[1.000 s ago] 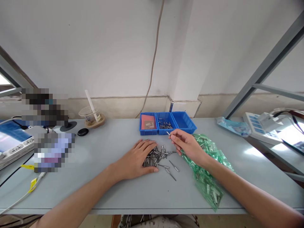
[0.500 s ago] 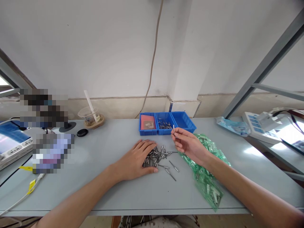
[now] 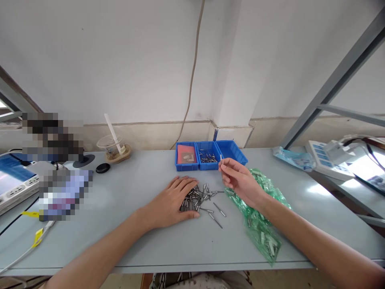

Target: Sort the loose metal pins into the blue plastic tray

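Observation:
My left hand [image 3: 172, 200] lies flat, fingers together, on the left side of a heap of small metal pins [image 3: 202, 196] on the grey table [image 3: 144, 241]. My right hand [image 3: 240, 180] is raised just in front of three joined blue bins [image 3: 210, 154] and pinches one small metal pin [image 3: 221, 158] upright between thumb and forefinger. The middle bin holds several pins; the left bin holds a red card [image 3: 185, 153]. Under my right wrist lies a green plastic bag [image 3: 261, 212] of small parts.
A clear cup with a white stick [image 3: 112, 142] stands at the back left beside a black disc [image 3: 102, 168]. A power strip [image 3: 18, 188] and cables lie at far left. A white device [image 3: 333, 154] and a metal frame [image 3: 331, 92] stand on the right.
My right hand has lifted the pin and moved it back toward the blue bins, turning it upright. My left hand has stayed on the heap.

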The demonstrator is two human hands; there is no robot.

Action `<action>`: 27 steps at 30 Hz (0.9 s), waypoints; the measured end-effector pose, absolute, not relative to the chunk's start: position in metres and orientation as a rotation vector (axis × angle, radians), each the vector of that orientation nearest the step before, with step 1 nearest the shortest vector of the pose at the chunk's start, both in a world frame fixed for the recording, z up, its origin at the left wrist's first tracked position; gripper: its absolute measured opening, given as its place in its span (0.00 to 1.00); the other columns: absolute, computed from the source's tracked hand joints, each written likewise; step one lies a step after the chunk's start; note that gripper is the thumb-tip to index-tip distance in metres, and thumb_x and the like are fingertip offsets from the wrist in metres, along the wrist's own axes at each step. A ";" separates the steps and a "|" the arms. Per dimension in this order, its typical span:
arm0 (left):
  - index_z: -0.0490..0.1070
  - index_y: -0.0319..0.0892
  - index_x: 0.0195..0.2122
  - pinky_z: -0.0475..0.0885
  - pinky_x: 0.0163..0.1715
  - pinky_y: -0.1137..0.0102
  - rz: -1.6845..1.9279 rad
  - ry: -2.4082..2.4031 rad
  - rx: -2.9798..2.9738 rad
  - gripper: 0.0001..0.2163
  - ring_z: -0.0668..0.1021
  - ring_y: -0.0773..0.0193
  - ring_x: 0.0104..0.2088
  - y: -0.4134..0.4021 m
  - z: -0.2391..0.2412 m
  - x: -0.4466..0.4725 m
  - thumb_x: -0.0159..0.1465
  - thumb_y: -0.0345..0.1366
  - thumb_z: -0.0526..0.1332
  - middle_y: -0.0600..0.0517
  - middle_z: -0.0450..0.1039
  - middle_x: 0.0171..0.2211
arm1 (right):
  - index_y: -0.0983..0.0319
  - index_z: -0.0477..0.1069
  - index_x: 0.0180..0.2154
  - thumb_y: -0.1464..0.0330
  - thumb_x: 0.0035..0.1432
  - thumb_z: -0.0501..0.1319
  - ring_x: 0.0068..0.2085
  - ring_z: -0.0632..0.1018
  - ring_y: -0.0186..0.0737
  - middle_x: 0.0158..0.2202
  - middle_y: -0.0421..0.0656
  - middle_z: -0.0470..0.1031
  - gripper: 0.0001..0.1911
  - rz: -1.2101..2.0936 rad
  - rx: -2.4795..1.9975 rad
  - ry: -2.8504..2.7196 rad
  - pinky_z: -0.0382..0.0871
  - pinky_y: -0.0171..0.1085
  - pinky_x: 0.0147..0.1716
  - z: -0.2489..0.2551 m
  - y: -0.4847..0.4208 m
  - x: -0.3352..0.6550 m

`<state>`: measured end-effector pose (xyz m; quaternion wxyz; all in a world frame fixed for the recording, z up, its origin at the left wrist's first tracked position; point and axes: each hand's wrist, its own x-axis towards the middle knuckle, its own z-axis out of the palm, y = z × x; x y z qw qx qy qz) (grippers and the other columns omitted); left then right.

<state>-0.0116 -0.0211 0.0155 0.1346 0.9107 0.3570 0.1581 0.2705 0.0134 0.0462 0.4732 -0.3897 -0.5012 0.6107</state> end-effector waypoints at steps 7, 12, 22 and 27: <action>0.49 0.49 0.76 0.51 0.74 0.44 0.459 1.029 2.632 0.41 0.61 0.44 0.73 -0.022 0.016 -0.011 0.69 0.64 0.59 0.43 0.58 0.73 | 0.56 0.73 0.40 0.52 0.60 0.72 0.26 0.63 0.32 0.32 0.37 0.68 0.17 1.152 -1.126 -1.416 0.59 0.36 0.24 0.043 0.014 0.269; 0.49 0.50 0.76 0.51 0.74 0.44 0.471 1.025 2.634 0.41 0.61 0.43 0.73 -0.022 0.014 -0.012 0.69 0.63 0.59 0.43 0.57 0.73 | 0.55 0.73 0.39 0.53 0.62 0.70 0.32 0.70 0.41 0.33 0.41 0.72 0.15 0.855 -1.162 -1.593 0.64 0.40 0.30 0.036 0.016 0.269; 0.50 0.49 0.76 0.52 0.74 0.44 0.461 1.036 2.631 0.41 0.61 0.44 0.73 -0.022 0.016 -0.012 0.69 0.64 0.59 0.43 0.58 0.73 | 0.55 0.74 0.39 0.54 0.65 0.67 0.31 0.69 0.39 0.32 0.39 0.71 0.12 0.822 -1.162 -1.702 0.65 0.40 0.31 0.037 0.012 0.268; 0.50 0.49 0.76 0.51 0.74 0.44 0.477 1.023 2.641 0.41 0.62 0.44 0.73 -0.021 0.014 -0.012 0.69 0.64 0.59 0.42 0.59 0.73 | 0.56 0.72 0.39 0.51 0.61 0.70 0.26 0.63 0.32 0.32 0.36 0.67 0.17 1.329 -1.086 -1.516 0.59 0.36 0.26 0.044 0.009 0.267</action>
